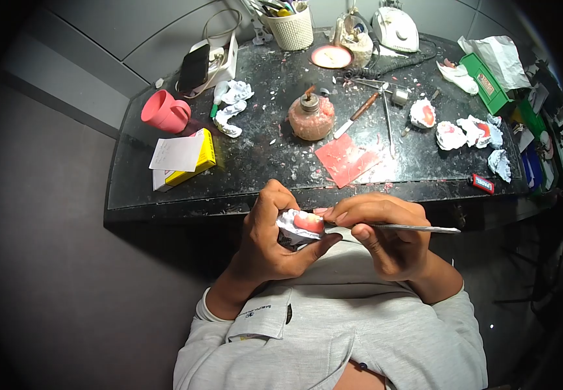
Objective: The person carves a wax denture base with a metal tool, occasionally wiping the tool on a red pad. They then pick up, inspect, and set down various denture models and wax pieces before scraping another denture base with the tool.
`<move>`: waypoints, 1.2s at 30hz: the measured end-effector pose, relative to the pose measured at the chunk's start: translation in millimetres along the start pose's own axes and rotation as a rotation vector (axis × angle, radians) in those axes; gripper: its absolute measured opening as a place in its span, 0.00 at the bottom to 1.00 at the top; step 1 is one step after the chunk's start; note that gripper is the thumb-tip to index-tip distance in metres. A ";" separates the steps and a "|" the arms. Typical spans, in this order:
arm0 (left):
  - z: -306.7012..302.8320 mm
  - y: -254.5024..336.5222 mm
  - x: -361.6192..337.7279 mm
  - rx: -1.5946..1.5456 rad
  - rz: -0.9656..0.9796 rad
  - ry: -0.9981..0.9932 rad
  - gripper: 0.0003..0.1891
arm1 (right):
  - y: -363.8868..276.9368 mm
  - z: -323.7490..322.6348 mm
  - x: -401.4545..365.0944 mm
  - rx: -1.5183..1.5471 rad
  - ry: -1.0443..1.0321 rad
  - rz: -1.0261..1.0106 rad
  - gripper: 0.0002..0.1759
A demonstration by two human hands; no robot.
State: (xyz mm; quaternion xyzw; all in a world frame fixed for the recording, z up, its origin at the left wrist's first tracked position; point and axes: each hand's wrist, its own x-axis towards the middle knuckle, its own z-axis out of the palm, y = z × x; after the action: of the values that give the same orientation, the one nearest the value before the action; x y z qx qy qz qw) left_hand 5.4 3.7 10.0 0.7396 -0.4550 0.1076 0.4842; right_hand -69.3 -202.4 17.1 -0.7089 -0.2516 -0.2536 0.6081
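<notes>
My left hand [269,237] is closed around a white plaster dental cast [288,229], held in front of my chest just off the table's front edge. Pink wax [308,223] with pale teeth along its top covers the side of the cast facing right. Between the thumb and fingers of my right hand [385,231] is a slim metal wax carver [421,228], its long end pointing right. The fingertips of that hand are right at the wax, and the carver's working tip is hidden behind them.
On the black table [255,166] stand a spirit lamp [311,117], a pink wax sheet [347,160] and a wooden-handled wax knife [358,115]. More plaster casts [450,135] lie right, near a red lighter [481,184]. At left are a pink mug [164,112] and a yellow box [208,151].
</notes>
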 end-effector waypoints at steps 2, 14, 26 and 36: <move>-0.7 -0.1 -0.3 -0.008 -0.006 -0.001 0.33 | -0.6 0.7 0.3 -0.005 0.001 0.010 0.06; -0.8 -0.1 -1.9 -0.046 -0.035 -0.005 0.32 | -0.6 -0.2 -0.2 -0.016 -0.035 0.018 0.07; -2.3 -3.5 -2.5 -0.106 -0.029 -0.028 0.32 | 0.5 -1.6 0.3 0.039 -0.038 0.047 0.07; -4.7 -1.1 -1.3 -0.233 -0.121 -0.069 0.32 | -0.5 -4.1 4.8 0.124 -0.050 0.103 0.05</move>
State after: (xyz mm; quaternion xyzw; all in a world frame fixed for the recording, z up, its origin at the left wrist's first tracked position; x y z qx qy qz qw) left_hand 6.9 8.4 11.0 0.7077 -0.4351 -0.0008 0.5566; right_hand -66.3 -206.2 21.2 -0.6879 -0.2450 -0.1881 0.6568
